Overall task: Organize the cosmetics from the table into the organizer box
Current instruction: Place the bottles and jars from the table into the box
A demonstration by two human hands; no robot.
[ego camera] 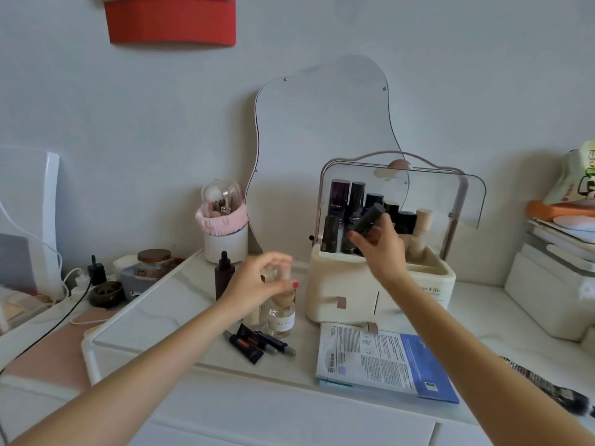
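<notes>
A cream organizer box (325, 294) with a raised clear lid stands at centre right, with several dark bottles upright inside. My right hand (381, 247) grips a black tube (365, 225), tilted above the box's open top. My left hand (257, 280) hovers with curled fingers over a clear bottle with a wooden cap (281, 312); whether it touches the cap is unclear. A dark dropper bottle (223, 273) stands just left of that hand. Several small dark tubes (257, 342) lie in front of the clear bottle.
A flat white and blue sachet (380, 362) lies in front of the box. A white brush holder with a pink cover (225, 226) and a wavy mirror (322, 123) stand behind. Jars and cables crowd the left; stacked boxes (553, 278) stand at right.
</notes>
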